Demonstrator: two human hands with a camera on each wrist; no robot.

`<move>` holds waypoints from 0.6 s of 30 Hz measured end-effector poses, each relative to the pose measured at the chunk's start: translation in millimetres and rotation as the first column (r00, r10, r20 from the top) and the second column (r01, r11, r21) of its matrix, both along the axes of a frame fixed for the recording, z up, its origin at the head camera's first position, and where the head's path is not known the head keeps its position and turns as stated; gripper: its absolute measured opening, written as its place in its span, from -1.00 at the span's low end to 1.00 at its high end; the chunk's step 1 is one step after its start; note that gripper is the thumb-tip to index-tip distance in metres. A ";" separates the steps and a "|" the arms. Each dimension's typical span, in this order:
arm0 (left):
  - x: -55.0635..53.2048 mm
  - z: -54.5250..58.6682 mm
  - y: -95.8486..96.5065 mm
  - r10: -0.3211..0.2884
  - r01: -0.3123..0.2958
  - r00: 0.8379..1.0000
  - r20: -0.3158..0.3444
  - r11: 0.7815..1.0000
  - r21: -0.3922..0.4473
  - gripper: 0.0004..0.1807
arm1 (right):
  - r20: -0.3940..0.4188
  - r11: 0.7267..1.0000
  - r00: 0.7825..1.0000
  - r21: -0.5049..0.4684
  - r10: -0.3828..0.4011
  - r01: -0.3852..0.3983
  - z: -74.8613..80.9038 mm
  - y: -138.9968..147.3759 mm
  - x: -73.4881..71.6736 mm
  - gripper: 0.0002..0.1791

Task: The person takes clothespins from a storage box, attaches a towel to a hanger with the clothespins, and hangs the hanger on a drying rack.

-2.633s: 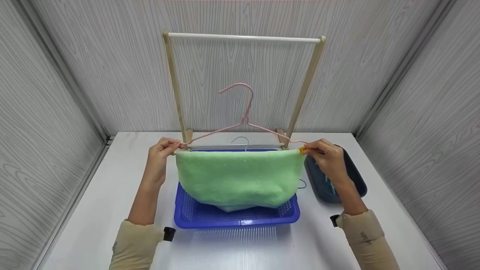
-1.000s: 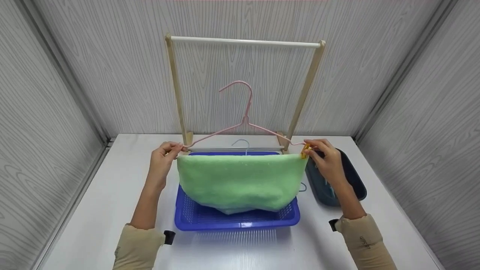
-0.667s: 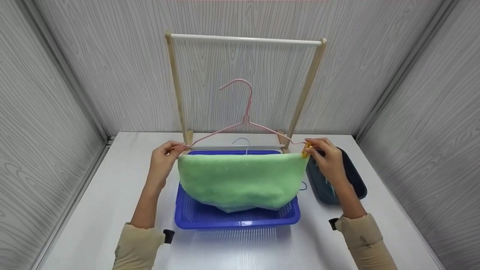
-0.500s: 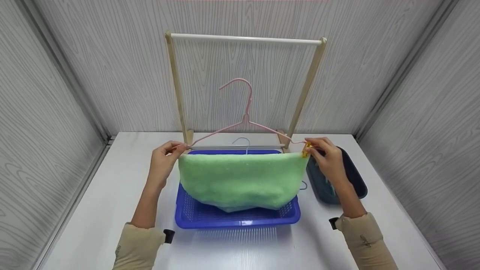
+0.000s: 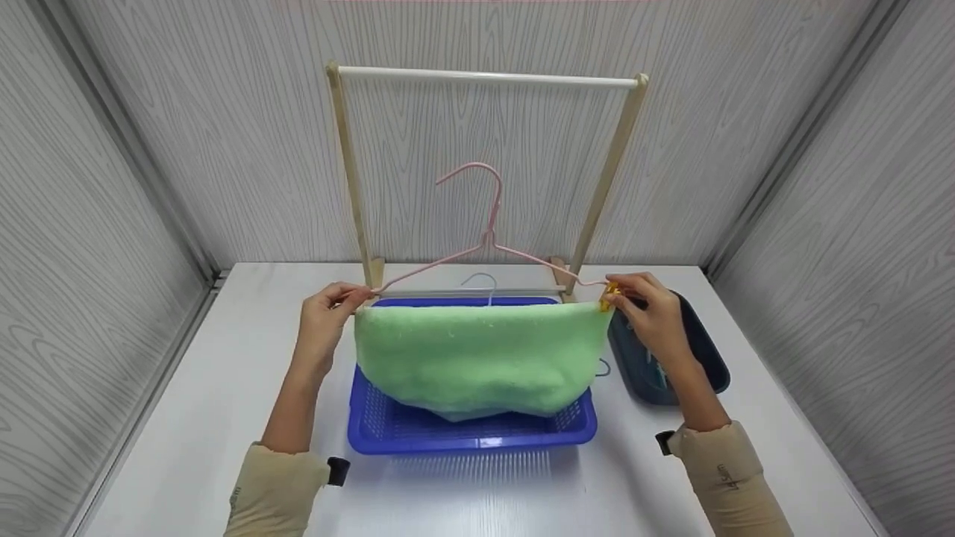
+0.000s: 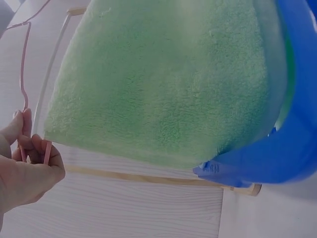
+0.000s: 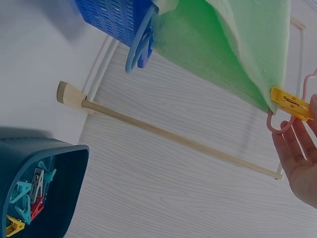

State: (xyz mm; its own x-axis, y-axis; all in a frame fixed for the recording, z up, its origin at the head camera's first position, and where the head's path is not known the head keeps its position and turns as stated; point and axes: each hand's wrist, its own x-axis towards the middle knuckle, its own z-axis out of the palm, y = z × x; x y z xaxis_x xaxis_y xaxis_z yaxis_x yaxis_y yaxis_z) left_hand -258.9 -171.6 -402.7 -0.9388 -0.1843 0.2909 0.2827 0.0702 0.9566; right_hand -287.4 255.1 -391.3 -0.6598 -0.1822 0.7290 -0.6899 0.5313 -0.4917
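Pinching, left fingers (image 6: 56, 159) hold one pink hanger (image 5: 489, 237), right fingers (image 5: 634, 282) one yellow clip (image 7: 290, 102)

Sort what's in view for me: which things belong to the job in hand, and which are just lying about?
In the job:
pink hanger
green towel
yellow clip
probably also rack, clip tub, blue basket

Seemingly just lying about:
pale hook behind the towel
blue hook beside the basket

Pale grey, wood-grained flat walls (image 5: 418, 149) enclosed the left, right and far sides; straight dark-grey strips (image 5: 136, 149) ran along both far corners. The flat white table (image 5: 231, 343) reflected light at its near part.
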 end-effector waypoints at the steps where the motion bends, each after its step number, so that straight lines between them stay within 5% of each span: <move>1: -0.2 -1.0 0.0 0.003 -0.002 1.000 -0.004 1.000 0.008 -0.78 | -0.001 1.000 1.000 0.002 0.003 -0.003 3.0 -1.9 3.1 -0.72; 7: -0.7 -5.9 1.6 0.018 -0.017 1.000 -0.009 0.999 0.043 -0.78 | 0.034 1.000 0.999 0.024 0.000 -0.001 17.1 -10.1 17.7 -0.74; 18: -3.0 -0.1 3.5 -0.015 0.016 1.000 -0.006 0.990 0.140 -0.87 | 0.035 0.998 0.999 0.048 0.037 -0.039 21.1 -4.9 15.5 -0.71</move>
